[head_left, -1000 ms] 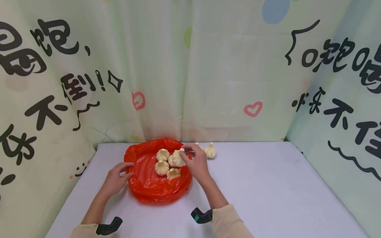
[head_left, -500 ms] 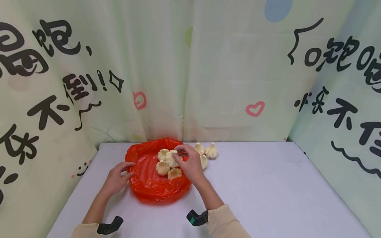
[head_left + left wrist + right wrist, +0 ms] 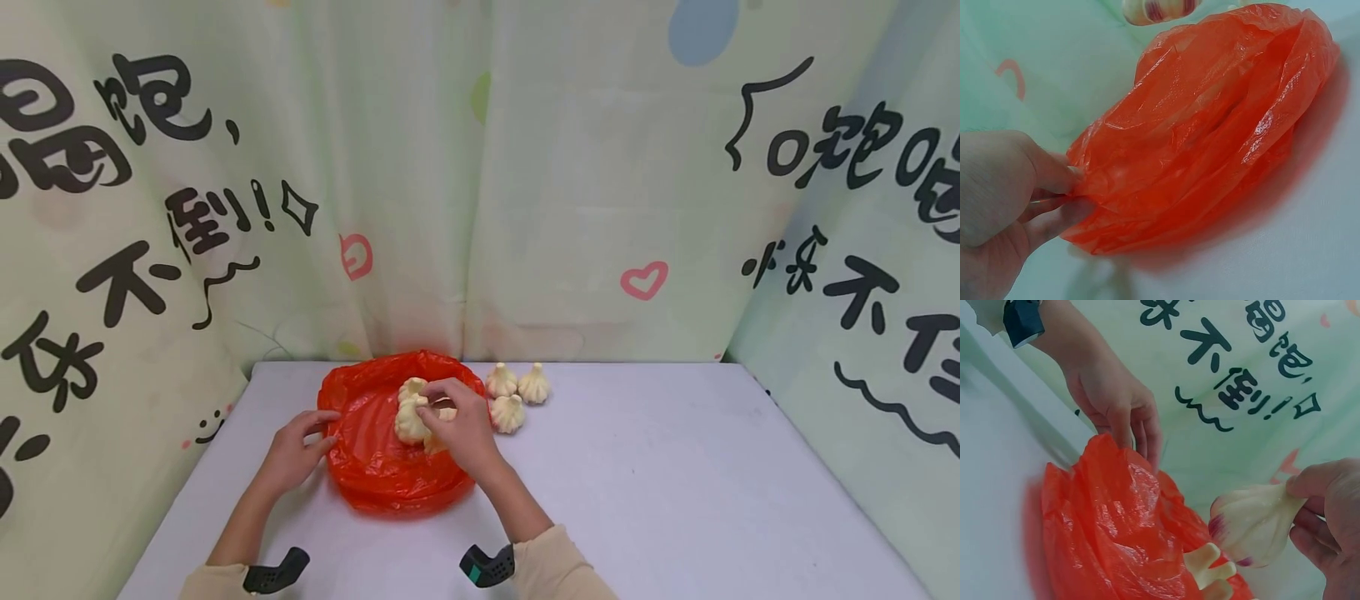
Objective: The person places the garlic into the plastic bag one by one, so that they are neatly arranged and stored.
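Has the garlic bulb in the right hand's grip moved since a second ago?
Yes: in the head view, the held garlic bulb has gone left and slightly lower, judged against the printed pink heart.

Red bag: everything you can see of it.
The red bag looks like thin, glossy, crinkled plastic, slightly see-through. It sits toward the back of the table, mouth open upward, its rim crumpled and bulging. Garlic bulbs lie inside, partly hidden. Three loose bulbs are right beside it; contact is unclear. The left hand pinches its left rim; the right hand holds another bulb over its opening.
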`<control>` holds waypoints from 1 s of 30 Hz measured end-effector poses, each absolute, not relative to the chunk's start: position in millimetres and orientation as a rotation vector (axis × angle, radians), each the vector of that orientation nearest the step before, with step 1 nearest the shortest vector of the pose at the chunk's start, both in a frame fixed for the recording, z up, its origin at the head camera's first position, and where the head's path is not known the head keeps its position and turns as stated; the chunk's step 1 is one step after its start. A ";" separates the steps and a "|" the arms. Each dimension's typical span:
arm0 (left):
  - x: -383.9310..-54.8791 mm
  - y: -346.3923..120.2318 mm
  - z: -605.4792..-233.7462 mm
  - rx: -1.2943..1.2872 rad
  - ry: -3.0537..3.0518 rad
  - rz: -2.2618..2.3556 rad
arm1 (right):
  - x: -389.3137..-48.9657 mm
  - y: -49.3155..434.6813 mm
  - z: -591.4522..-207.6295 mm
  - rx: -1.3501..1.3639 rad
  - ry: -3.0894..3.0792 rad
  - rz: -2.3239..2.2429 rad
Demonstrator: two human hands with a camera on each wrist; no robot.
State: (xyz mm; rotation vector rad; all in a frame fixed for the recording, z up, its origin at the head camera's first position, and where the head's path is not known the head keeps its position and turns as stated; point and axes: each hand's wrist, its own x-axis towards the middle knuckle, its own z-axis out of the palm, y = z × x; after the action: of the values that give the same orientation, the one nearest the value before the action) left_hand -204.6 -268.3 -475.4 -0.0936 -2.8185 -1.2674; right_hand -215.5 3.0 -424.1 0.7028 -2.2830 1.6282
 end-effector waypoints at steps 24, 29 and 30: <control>-205.1 -268.6 -477.4 -0.107 -2.825 -1.247 | -205.3 -10.8 -449.3 0.777 -2.402 1.545; -205.5 -268.9 -479.3 -0.117 -2.821 -1.243 | -204.5 -11.7 -454.4 0.783 -2.408 1.557; -205.6 -268.9 -479.7 -0.118 -2.819 -1.246 | -204.4 -12.0 -455.2 0.785 -2.410 1.561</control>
State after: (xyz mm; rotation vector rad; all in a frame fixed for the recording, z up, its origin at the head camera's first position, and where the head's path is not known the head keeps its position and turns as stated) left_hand -205.6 -268.9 -479.7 -0.1177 -2.8191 -1.2459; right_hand -204.4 -12.0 -455.2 0.7854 -2.4098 1.5614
